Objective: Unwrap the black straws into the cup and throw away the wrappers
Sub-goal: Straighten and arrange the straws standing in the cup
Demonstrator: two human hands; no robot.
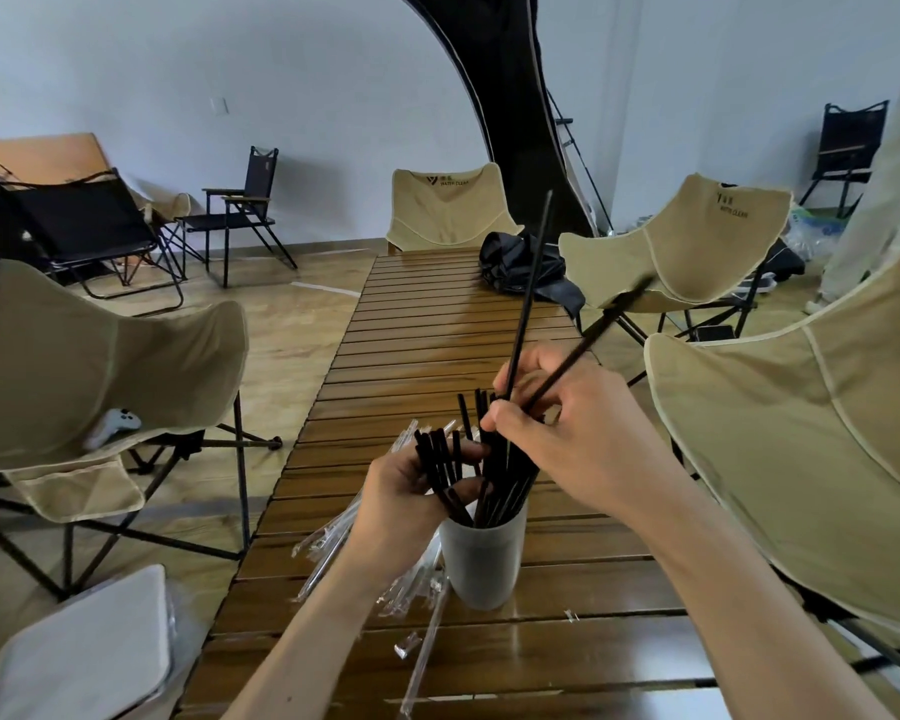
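Fingers of right hand pinch two black straws

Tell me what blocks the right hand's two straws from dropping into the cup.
The right hand holds two straws directly above the cup. The black straws already standing in it crowd the mouth, and the left hand grips some of them at the rim.

Black straws upright in grey cup
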